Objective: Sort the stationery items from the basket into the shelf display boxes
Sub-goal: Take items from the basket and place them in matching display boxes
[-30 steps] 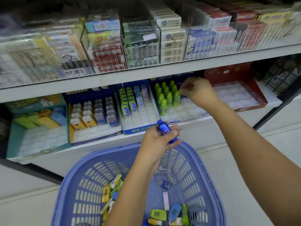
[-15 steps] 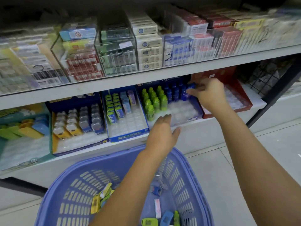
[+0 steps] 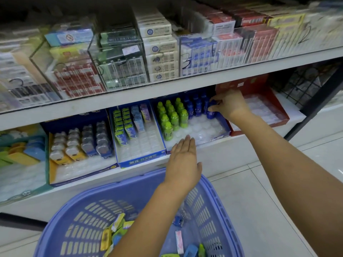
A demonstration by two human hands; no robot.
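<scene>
Reaching into the blue display box point(image 3: 220, 135) at centre right of the frame, the right hand point(image 3: 230, 106) pinches a small blue bottle point(image 3: 211, 112) between thumb and fingertips. It holds the bottle upright beside the row of blue bottles point(image 3: 197, 107) at the back right of the box. Green bottles point(image 3: 171, 117) stand in rows just left of them, and clear white sockets fill the front of the tray. The left hand point(image 3: 183, 158) is flat and relaxed, fingers straight and together, holding nothing, with its fingertips at the box's front edge. Below it, at the bottom of the frame, sits the purple-blue basket point(image 3: 87, 216). Loose stationery items point(image 3: 111, 232) in yellow, green, blue and pink lie on its floor.
</scene>
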